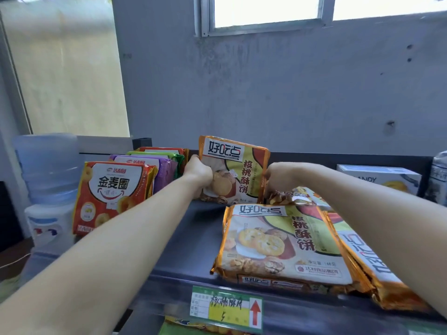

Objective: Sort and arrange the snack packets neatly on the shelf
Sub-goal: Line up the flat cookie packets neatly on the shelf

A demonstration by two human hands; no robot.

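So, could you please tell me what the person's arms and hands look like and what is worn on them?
The left arm and right arm are bare, with no sleeves in view. The left hand and right hand wear no gloves, and no watch, bracelet or ring shows.

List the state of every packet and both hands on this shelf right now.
upright packet, standing at the back, held by its left edge.
left hand, grips the upright packet.
right hand, fingers curled on the rear packet's edge.
rear packet, lying down, mostly hidden.
front packet, lying flat, face up.
red packet, standing upright, heading a row.
purple packet, upright behind it.
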